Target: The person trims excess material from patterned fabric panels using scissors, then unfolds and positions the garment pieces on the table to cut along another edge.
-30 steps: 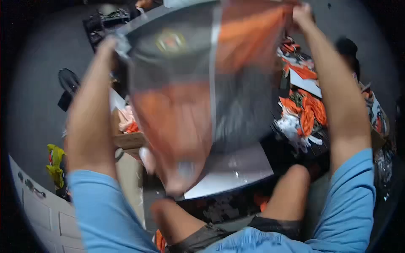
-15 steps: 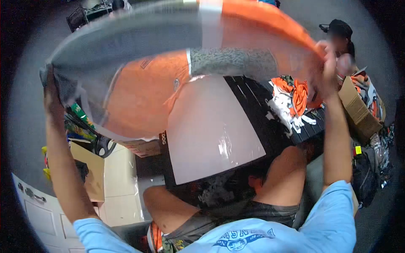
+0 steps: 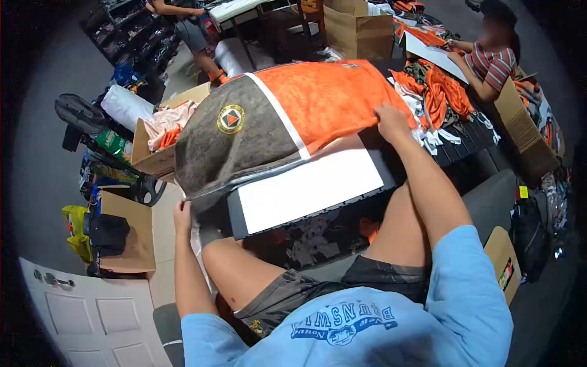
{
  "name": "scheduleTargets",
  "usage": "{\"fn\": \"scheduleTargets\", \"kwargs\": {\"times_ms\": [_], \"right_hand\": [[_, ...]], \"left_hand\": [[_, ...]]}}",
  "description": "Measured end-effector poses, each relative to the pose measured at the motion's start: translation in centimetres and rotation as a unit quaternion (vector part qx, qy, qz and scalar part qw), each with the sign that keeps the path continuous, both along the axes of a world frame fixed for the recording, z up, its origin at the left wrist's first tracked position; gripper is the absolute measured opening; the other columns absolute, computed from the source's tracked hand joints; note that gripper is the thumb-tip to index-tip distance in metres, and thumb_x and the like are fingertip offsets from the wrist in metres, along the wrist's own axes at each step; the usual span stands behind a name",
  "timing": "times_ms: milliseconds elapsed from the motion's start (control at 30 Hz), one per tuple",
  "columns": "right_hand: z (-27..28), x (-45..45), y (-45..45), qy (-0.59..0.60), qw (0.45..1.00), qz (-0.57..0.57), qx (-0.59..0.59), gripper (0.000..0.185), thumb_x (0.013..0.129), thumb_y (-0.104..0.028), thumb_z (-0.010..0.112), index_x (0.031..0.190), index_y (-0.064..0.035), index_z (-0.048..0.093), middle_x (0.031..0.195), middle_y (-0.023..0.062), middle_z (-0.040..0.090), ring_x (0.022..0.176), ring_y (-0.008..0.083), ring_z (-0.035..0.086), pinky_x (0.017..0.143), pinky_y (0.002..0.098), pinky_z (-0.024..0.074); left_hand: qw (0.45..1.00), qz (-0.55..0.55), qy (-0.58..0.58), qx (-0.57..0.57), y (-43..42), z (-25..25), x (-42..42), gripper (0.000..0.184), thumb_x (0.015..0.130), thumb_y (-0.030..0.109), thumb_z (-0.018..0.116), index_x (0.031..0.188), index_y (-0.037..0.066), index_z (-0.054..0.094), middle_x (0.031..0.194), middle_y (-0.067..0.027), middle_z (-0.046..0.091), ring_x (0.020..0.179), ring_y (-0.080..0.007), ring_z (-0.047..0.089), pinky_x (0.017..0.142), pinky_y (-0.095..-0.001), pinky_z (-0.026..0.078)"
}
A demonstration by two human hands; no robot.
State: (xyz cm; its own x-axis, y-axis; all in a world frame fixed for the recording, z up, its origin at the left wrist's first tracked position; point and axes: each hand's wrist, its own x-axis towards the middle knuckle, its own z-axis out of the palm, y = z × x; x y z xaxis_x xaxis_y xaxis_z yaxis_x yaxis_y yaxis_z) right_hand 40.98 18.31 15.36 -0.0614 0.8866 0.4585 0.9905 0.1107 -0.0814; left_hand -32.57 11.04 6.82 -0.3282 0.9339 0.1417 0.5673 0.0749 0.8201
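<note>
A shirt-like cloth (image 3: 324,101), orange on the right and dark grey-green on the left with a white stripe and a round emblem, lies spread over the far part of a white board (image 3: 312,186). The board rests on a black table (image 3: 238,227). My left hand (image 3: 182,214) pinches the cloth's near left corner, beyond the board's left edge. My right hand (image 3: 392,122) is closed on the cloth's near right edge, above the table.
Orange, white and dark cloth pieces (image 3: 437,98) lie on the table at the right. A co-worker in a striped top (image 3: 489,61) sits beyond them. Boxes (image 3: 526,122) stand at the right, and a box with pink cloth (image 3: 153,153) at the left. Another person (image 3: 186,33) stands behind.
The cloth has come down from the air onto the board and table. Both my hands have lowered towards me, still holding its edge.
</note>
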Motion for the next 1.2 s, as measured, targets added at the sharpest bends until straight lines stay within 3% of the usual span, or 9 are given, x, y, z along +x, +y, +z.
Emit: {"fn": "scheduleTargets", "kwargs": {"times_ms": [100, 300, 433, 600, 633, 767, 867, 933, 1200], "right_hand": [[-0.9, -0.7, -0.7, -0.032, 0.991, -0.017, -0.128, 0.012, 0.085, -0.009, 0.057, 0.095, -0.0104, 0.065, 0.103, 0.0117, 0.071, 0.091, 0.036, 0.067, 0.08, 0.0474, 0.0512], [-2.3, -0.9, -0.1, -0.057, 0.978, -0.041, -0.198, 0.015, 0.088, -0.012, 0.056, 0.096, -0.0129, 0.069, 0.107, 0.0095, 0.073, 0.095, 0.0352, 0.069, 0.08, 0.0505, 0.0514], [-3.1, -0.7, -0.7, 0.085, 0.989, -0.112, -0.043, 0.012, 0.084, -0.011, 0.058, 0.091, -0.0109, 0.068, 0.099, 0.0109, 0.074, 0.091, 0.0381, 0.068, 0.079, 0.0499, 0.0518], [-4.7, 2.8, -0.7, 0.084, 0.959, -0.204, -0.177, 0.012, 0.083, -0.011, 0.059, 0.089, -0.0102, 0.069, 0.098, 0.0112, 0.074, 0.091, 0.0384, 0.068, 0.08, 0.0486, 0.0526], [-4.4, 2.6, -0.5, 0.085, 0.96, -0.199, -0.177, 0.012, 0.083, -0.011, 0.059, 0.089, -0.0102, 0.069, 0.098, 0.0112, 0.074, 0.091, 0.0384, 0.068, 0.08, 0.0486, 0.0526], [-2.2, 1.4, 0.0, 0.075, 0.982, -0.032, -0.17, 0.016, 0.085, -0.016, 0.062, 0.096, -0.0108, 0.072, 0.104, 0.0108, 0.074, 0.095, 0.0356, 0.069, 0.077, 0.0483, 0.0535], [-3.1, -4.1, -0.2, 0.026, 0.973, 0.205, -0.108, 0.014, 0.081, -0.019, 0.068, 0.092, -0.0109, 0.07, 0.097, 0.0095, 0.072, 0.09, 0.0356, 0.067, 0.076, 0.0447, 0.0536], [-4.2, -6.7, -1.4, 0.0, 0.975, 0.205, -0.091, 0.015, 0.082, -0.021, 0.07, 0.093, -0.0109, 0.07, 0.097, 0.0093, 0.071, 0.089, 0.0351, 0.066, 0.077, 0.044, 0.0537], [-4.4, -7.1, 0.6, 0.073, 0.978, 0.114, -0.156, 0.012, 0.087, -0.017, 0.066, 0.094, -0.0072, 0.068, 0.097, 0.0125, 0.068, 0.091, 0.0366, 0.065, 0.078, 0.044, 0.0523]], "left_hand": [[0.996, -0.023, -0.029, -0.084, 0.9, -0.6, 4.0, 0.028, 0.093, 0.022, 0.06, 0.108, 0.002, 0.071, 0.098, -0.0122, 0.071, 0.091, -0.0244, 0.065, 0.085, -0.0332, 0.052], [0.932, -0.251, 0.196, 0.172, 1.0, 2.0, 22.9, 0.023, 0.089, 0.019, 0.068, 0.105, 0.002, 0.072, 0.099, -0.0111, 0.072, 0.086, -0.0251, 0.064, 0.08, -0.0321, 0.051], [0.915, -0.184, 0.337, 0.121, 1.1, 1.9, 26.8, 0.026, 0.088, 0.019, 0.071, 0.108, 0.003, 0.071, 0.102, -0.0116, 0.071, 0.091, -0.0295, 0.065, 0.083, -0.0362, 0.051], [0.91, -0.325, 0.191, -0.174, 0.2, 4.4, 26.2, 0.028, 0.088, 0.018, 0.07, 0.113, 0.005, 0.071, 0.105, -0.0102, 0.071, 0.093, -0.0308, 0.064, 0.085, -0.0378, 0.05], [0.911, -0.321, 0.192, -0.174, 0.4, 4.3, 26.2, 0.028, 0.088, 0.018, 0.07, 0.113, 0.005, 0.071, 0.105, -0.0102, 0.071, 0.093, -0.0308, 0.064, 0.085, -0.0378, 0.05], [0.941, -0.224, 0.209, 0.142, 1.2, 2.4, 28.2, 0.025, 0.089, 0.015, 0.068, 0.112, 0.007, 0.072, 0.104, -0.0088, 0.071, 0.091, -0.0311, 0.063, 0.081, -0.036, 0.048], [0.943, -0.153, 0.25, 0.156, 2.8, 0.4, 28.7, 0.02, 0.089, 0.015, 0.067, 0.106, 0.009, 0.073, 0.107, -0.0073, 0.071, 0.094, -0.0297, 0.063, 0.083, -0.0366, 0.047], [0.925, -0.118, 0.352, 0.076, 2.9, 0.7, 28.9, 0.017, 0.089, 0.016, 0.068, 0.103, 0.009, 0.074, 0.112, -0.0071, 0.071, 0.101, -0.03, 0.065, 0.089, -0.0389, 0.047], [0.946, -0.128, 0.284, 0.087, 2.4, 3.4, 27.2, 0.016, 0.09, 0.02, 0.07, 0.1, 0.008, 0.074, 0.113, -0.0058, 0.072, 0.102, -0.0288, 0.064, 0.093, -0.04, 0.045]]}}
